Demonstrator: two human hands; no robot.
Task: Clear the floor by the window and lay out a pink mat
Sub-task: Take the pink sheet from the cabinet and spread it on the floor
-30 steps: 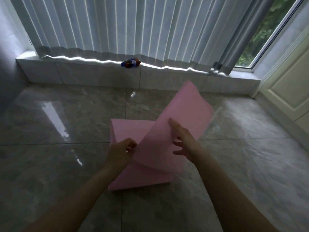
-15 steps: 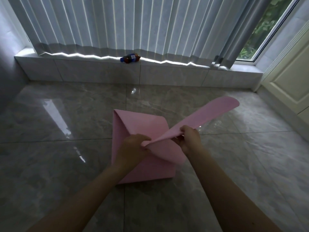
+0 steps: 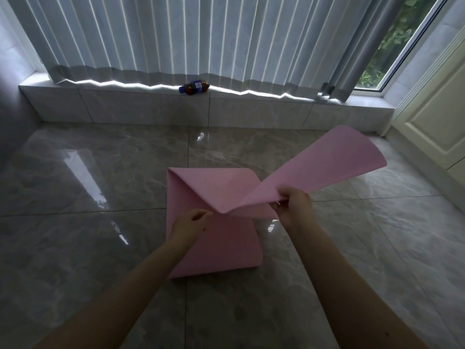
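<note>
glossy tiled floor [image 3: 75, 248], blinds [image 3: 176, 34] upper frame, bottle [image 3: 194, 87] on sill | pink mat [image 3: 216, 238] part-folded at frame centre | raised flap is pinched by right hand [image 3: 293, 206], running to upper right | left hand [image 3: 188, 222] grip curled at fold, contact unclear

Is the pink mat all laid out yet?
Not yet. The glossy grey tile floor looks clear. The pink foam mat lies partly folded; the right hand grips a raised flap, the left hand is at the fold. Spreading it flat is left.
</note>
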